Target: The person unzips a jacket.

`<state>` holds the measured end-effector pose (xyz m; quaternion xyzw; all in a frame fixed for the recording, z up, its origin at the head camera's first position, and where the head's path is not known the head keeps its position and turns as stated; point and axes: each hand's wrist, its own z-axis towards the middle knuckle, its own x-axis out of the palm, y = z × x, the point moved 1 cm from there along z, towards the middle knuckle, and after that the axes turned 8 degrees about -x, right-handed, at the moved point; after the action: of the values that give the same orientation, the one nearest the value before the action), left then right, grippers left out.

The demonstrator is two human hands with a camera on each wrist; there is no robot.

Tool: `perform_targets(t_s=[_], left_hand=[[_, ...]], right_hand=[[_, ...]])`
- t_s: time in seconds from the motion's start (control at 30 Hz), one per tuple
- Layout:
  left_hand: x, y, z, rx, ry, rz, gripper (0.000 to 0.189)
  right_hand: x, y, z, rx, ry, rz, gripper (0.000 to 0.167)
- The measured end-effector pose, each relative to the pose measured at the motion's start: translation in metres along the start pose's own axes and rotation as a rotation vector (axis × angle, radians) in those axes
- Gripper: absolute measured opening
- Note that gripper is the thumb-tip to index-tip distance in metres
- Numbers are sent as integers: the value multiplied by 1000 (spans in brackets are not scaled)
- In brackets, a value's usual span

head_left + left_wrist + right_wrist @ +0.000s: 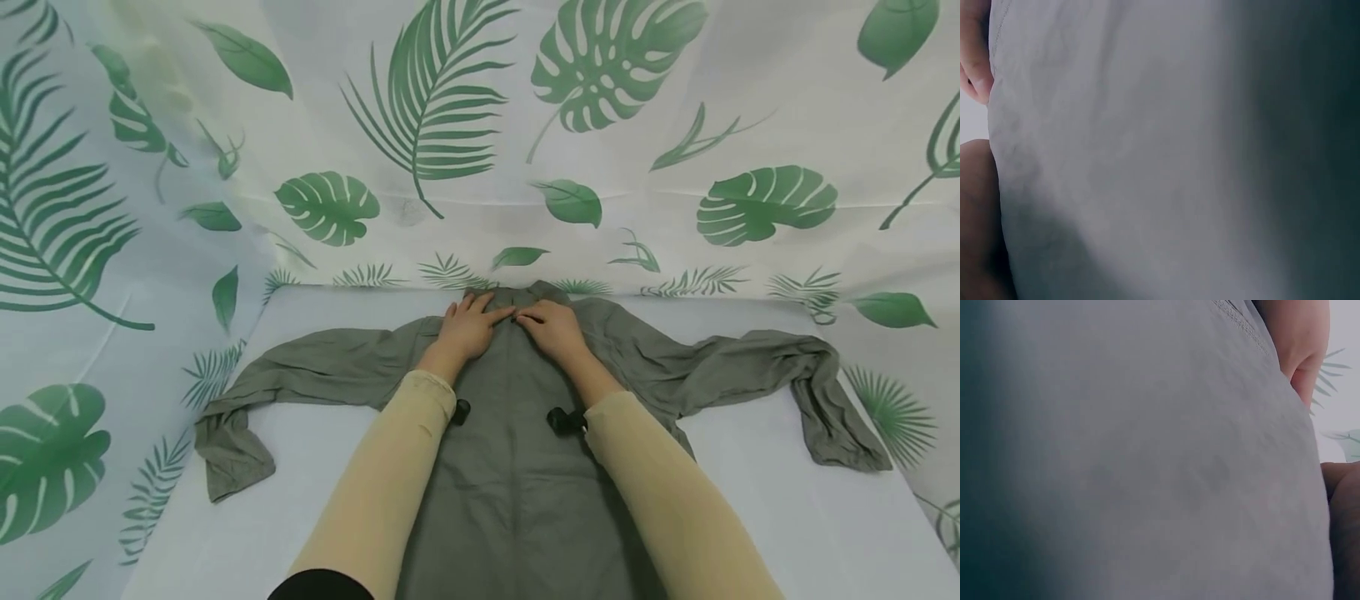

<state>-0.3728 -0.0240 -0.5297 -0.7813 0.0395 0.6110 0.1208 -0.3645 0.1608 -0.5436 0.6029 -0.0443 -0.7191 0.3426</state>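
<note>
L hand point(468, 330) rests spread on shirt point(487, 483) nr collar point(551, 291); R hand point(553, 328), equally nr, prob. pinches cloth. Shirt's length runs nearward.

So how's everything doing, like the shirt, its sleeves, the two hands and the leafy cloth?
Shirt: spread out, sleeves outstretched
Sleeve on the left: wrinkled, end bent downward
Sleeve on the right: wrinkled, end bent downward
Left hand: resting on the shirt, fingers spread
Right hand: seems to pinch the shirt's middle line
Leafy cloth: hanging, lightly creased
</note>
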Motion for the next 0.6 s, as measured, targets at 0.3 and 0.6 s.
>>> perform_targets(t_s=[0.3, 0.6], left_hand=[[-1, 1, -1, -9, 23, -36, 50], [2, 0, 1, -4, 13, -25, 50]], right_hand=[[-3, 6, -9, -13, 6, -3, 27], [-3, 7, -18, -16, 10, 7, 28]])
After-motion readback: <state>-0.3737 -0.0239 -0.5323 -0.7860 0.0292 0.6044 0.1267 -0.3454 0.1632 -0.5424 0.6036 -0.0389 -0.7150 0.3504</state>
